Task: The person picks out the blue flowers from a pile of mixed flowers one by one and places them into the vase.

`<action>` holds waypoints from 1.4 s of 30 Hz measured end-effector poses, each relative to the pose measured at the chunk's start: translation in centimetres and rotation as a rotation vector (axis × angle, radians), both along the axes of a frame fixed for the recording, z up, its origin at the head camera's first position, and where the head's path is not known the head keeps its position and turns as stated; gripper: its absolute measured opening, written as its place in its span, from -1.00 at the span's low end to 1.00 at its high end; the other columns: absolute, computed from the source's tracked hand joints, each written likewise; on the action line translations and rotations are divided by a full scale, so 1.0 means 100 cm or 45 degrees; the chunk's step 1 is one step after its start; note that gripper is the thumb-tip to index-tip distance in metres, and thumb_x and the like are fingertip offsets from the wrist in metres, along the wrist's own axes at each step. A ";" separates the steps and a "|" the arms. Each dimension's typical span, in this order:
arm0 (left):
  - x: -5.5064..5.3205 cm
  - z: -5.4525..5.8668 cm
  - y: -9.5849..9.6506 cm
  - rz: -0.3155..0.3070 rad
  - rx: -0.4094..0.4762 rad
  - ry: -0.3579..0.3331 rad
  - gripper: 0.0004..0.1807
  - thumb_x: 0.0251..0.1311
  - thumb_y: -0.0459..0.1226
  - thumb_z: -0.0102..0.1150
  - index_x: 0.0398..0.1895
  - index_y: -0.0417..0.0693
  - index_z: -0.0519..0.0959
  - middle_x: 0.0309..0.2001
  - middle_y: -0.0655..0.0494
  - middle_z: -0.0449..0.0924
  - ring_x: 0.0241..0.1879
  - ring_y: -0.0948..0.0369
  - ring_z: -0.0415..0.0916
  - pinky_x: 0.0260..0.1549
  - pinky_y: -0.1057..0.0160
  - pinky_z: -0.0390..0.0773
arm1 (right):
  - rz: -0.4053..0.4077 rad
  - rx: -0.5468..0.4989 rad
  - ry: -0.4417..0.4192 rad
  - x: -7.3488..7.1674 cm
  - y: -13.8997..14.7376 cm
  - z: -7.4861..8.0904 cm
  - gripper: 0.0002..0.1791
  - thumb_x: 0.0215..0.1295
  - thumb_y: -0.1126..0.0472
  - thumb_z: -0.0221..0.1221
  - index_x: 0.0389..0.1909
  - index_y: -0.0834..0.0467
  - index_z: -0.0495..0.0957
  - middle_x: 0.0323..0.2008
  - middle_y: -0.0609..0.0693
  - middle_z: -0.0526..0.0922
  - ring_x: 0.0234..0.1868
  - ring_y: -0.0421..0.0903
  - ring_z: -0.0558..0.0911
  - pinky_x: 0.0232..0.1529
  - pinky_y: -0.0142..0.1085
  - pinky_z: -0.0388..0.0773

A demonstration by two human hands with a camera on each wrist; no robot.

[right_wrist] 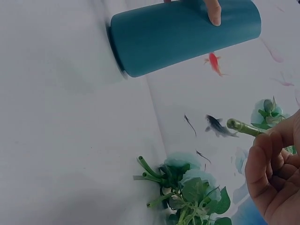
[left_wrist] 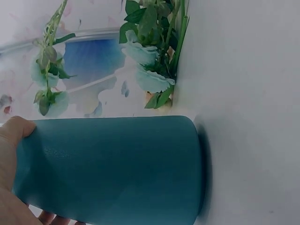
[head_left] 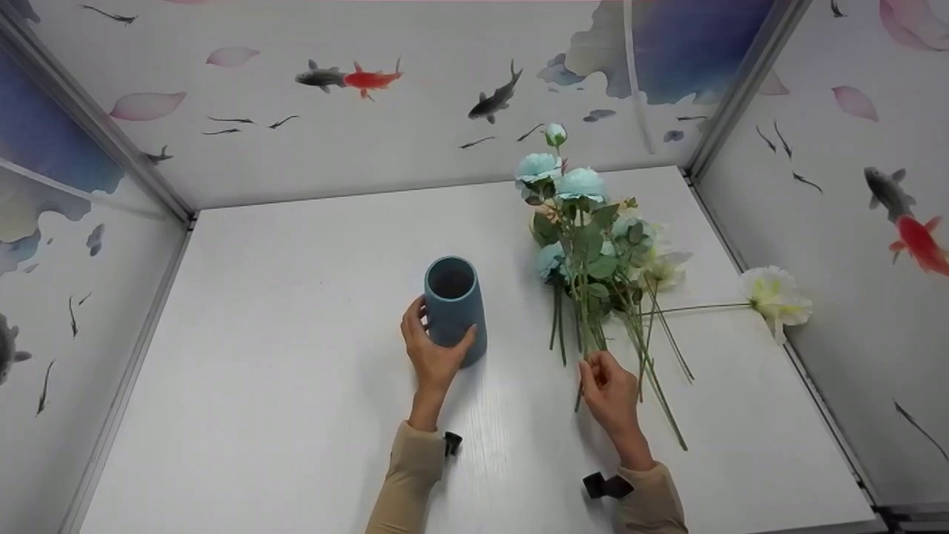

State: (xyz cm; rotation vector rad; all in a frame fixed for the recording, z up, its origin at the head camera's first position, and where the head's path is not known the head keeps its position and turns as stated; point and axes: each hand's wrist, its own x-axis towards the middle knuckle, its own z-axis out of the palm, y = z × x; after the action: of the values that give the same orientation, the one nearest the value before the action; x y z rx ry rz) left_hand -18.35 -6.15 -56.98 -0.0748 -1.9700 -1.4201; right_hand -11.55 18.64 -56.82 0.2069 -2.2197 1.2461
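A blue cylindrical vase (head_left: 463,319) stands upright on the white table, its dark mouth facing up. My left hand (head_left: 436,357) grips its side, thumb on the near right and fingers round the left. To the right, my right hand (head_left: 612,389) pinches the green stem (right_wrist: 246,127) of an artificial flower near its lower end; the cut end sticks out past the fingertips in the right wrist view. Light blue blooms (head_left: 580,184) top the stems above that hand. Overlapping leaves hide which blooms belong to the held stem.
More artificial flowers lie in a loose pile on the table's right side, including blue ones (left_wrist: 154,80) and a white one (head_left: 777,293) reaching the right edge. Panels printed with fish (head_left: 497,96) enclose the back and sides of the table (head_left: 282,356).
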 end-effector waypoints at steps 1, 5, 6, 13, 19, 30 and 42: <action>0.000 0.000 0.000 0.000 -0.003 -0.002 -0.07 -0.31 -0.28 0.54 0.21 -0.27 0.24 0.09 -0.21 0.29 0.05 -0.02 0.36 -0.11 -0.03 0.49 | 0.000 -0.004 -0.004 0.000 -0.001 0.001 -0.80 0.07 0.53 0.23 -0.56 0.24 0.45 -0.75 -0.15 0.36 -0.71 -0.38 0.24 -0.75 -0.51 0.17; 0.001 0.000 0.001 0.012 -0.020 0.009 -0.09 -0.30 -0.28 0.53 0.20 -0.27 0.25 0.08 -0.20 0.30 0.04 -0.02 0.36 -0.13 -0.03 0.50 | 0.013 -0.020 -0.009 0.004 -0.009 0.012 -0.82 0.04 0.60 0.20 -0.57 0.32 0.45 -0.76 -0.06 0.36 -0.71 -0.35 0.23 -0.73 -0.54 0.15; 0.001 0.000 0.001 0.015 -0.024 0.016 -0.10 -0.29 -0.28 0.53 0.20 -0.28 0.25 0.08 -0.20 0.30 0.03 -0.03 0.36 -0.13 -0.03 0.50 | 0.015 -0.024 -0.007 0.005 -0.011 0.016 -0.82 0.03 0.61 0.20 -0.57 0.33 0.45 -0.76 -0.05 0.36 -0.71 -0.34 0.23 -0.73 -0.55 0.13; 0.004 0.002 0.003 0.002 -0.016 0.032 -0.10 -0.27 -0.30 0.52 0.21 -0.33 0.25 0.11 -0.22 0.30 0.09 -0.05 0.30 -0.02 -0.11 0.40 | 0.044 -0.006 0.029 0.013 -0.024 0.038 -0.83 0.00 0.65 0.18 -0.56 0.38 0.43 -0.77 0.02 0.36 -0.72 -0.28 0.24 -0.69 -0.58 0.11; 0.008 0.011 0.013 0.144 -0.033 0.420 -0.38 -0.20 -0.44 0.35 0.01 -0.45 0.36 -0.02 -0.29 0.37 0.01 -0.07 0.31 0.07 0.13 0.33 | 0.083 -0.029 0.014 0.014 -0.026 0.039 -0.83 0.01 0.65 0.17 -0.54 0.38 0.44 -0.76 0.01 0.37 -0.72 -0.30 0.27 -0.74 -0.52 0.19; 0.030 0.078 0.064 -0.426 0.008 0.292 -0.80 -0.02 -0.67 0.15 -0.28 -0.45 0.56 -0.40 -0.24 0.58 -0.42 0.01 0.57 -0.40 0.25 0.58 | 0.120 -0.078 0.000 0.020 -0.037 0.039 -0.82 0.03 0.64 0.18 -0.56 0.37 0.43 -0.77 0.00 0.36 -0.73 -0.33 0.26 -0.77 -0.52 0.19; 0.023 0.094 0.082 -0.677 0.172 -0.169 -0.73 0.13 -0.50 0.17 -0.11 -0.53 0.52 -0.27 -0.31 0.59 -0.28 -0.09 0.59 -0.25 0.07 0.58 | 0.189 -0.088 0.056 0.025 -0.049 0.040 -0.82 0.02 0.64 0.18 -0.55 0.35 0.45 -0.77 -0.01 0.38 -0.77 -0.29 0.29 -0.78 -0.50 0.22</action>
State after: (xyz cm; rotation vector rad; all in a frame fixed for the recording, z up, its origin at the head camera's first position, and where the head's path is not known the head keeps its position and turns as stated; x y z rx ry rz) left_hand -16.06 2.06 -47.62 -0.4849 -2.0439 -1.9328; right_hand -9.01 13.70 -52.86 0.3743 -2.1527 1.3813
